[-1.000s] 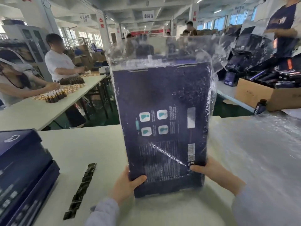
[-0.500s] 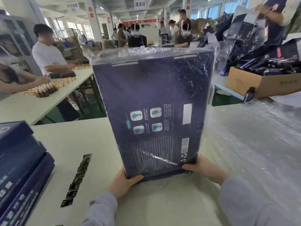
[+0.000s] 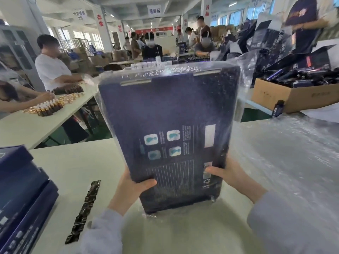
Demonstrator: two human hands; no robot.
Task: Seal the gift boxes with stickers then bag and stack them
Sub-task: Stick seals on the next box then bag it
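White flat-topped desk [image 3: 73,171], seen from its near edge. A heap of clear, crinkled plastic bags [image 3: 286,162] covers the right side of the desk up to the far right corner. A large dark navy rectangular gift box [image 3: 174,116] is held on end over the middle of the near edge, tilted slightly left, its printed panel with four pale icons and a white label towards the viewer. Whether its lower end touches the desk cannot be told. A clear plastic bag [image 3: 244,83] encloses this box, with slack film bunched along the top and down the right side. A stack of dark navy flat boxes [image 3: 22,189] lies at the left edge, well apart from the held box. Beyond the far right corner, off the desk, stands a brown cardboard carton [image 3: 275,96] filled with dark packs. A strip of small black glossy stickers [image 3: 86,208] lies on the desk between the stack and the left hand [image 3: 128,187]. The left hand grips the lower left corner of the bagged box, thumb across the front, fingers hidden behind. The right hand [image 3: 233,175] grips the lower right side likewise, thumb on the front.
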